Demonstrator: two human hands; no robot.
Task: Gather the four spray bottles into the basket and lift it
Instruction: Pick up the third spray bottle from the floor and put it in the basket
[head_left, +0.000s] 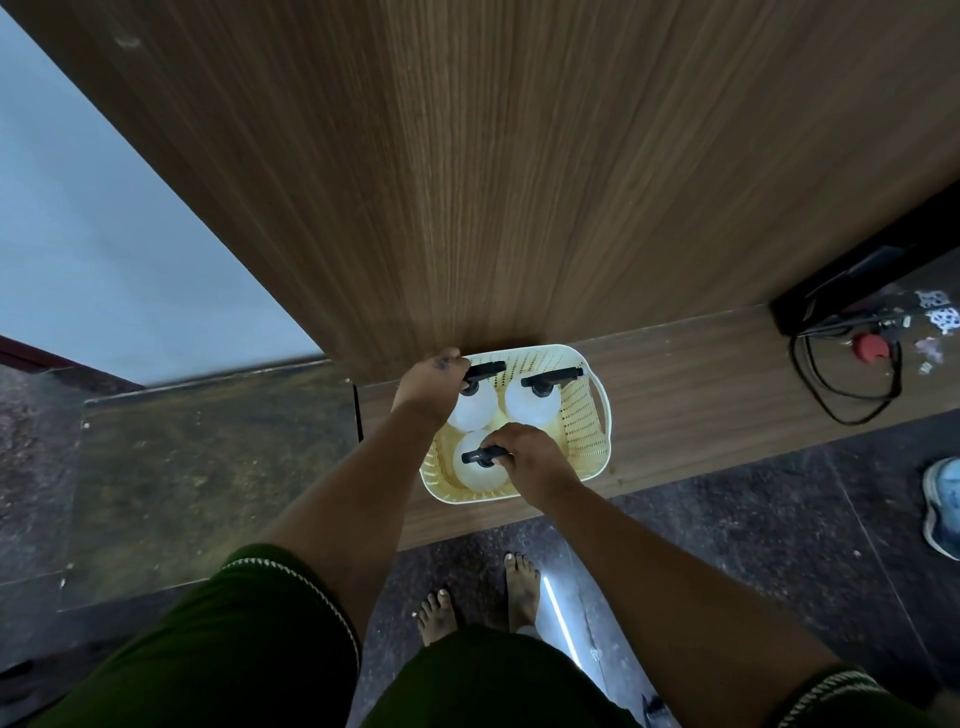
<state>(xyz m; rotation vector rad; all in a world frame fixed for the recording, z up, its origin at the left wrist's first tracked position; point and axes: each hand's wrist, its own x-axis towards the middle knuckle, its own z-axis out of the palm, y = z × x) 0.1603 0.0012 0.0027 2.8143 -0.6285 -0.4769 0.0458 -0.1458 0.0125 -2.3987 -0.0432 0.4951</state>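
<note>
My left hand (428, 387) and right hand (524, 460) each pinched a light, slippery spray bottle's (480, 462) black head inside the stiff perforated basket (582, 421).

A person's left hand (431, 382) and right hand (530, 457) each grip a spray bottle's black head inside a cream basket (582, 431) on a wooden ledge (701, 389); a third bottle (535, 397) stands beyond the right grip.

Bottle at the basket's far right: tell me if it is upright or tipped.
Upright. The far-right bottle stands in the basket, its black spray head on top; neither hand touches it.
</note>
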